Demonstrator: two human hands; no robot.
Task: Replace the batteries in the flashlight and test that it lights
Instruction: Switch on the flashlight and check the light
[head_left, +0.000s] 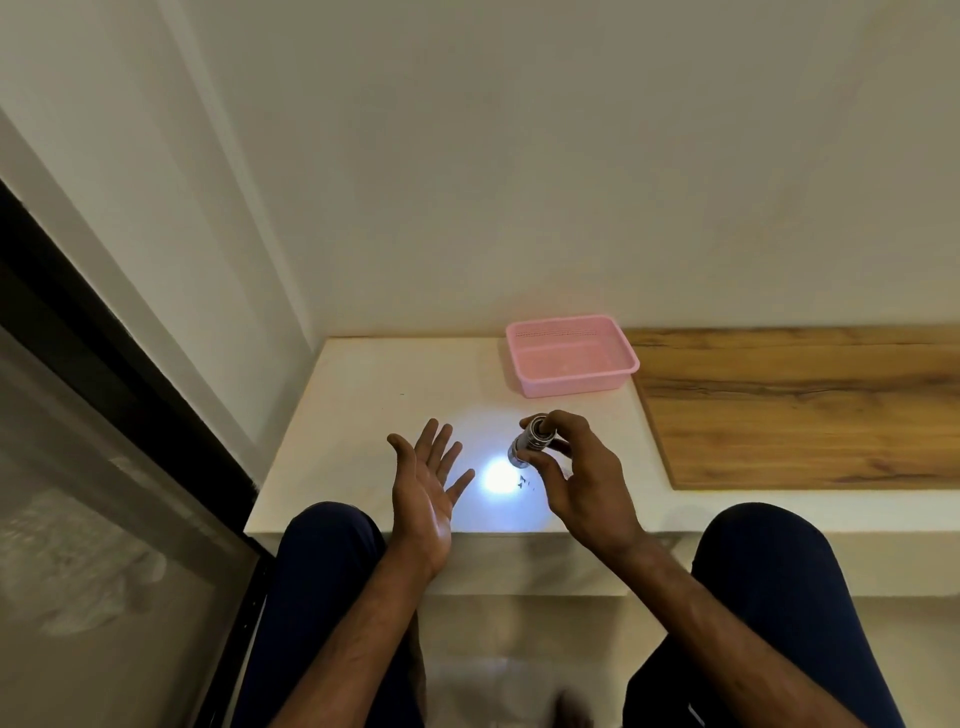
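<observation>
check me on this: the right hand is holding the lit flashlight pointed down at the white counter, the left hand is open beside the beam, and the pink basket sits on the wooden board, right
One detail is wrong. The head view shows the pink basket on the white counter, beside the wooden board, not on it. The rest stands: the right hand holds the lit flashlight pointed down, and the left hand is open beside the beam.

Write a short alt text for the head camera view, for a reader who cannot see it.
The right hand points a lit flashlight down at a white table, casting a bright spot. The left hand is open beside it; a pink basket sits behind.
</observation>
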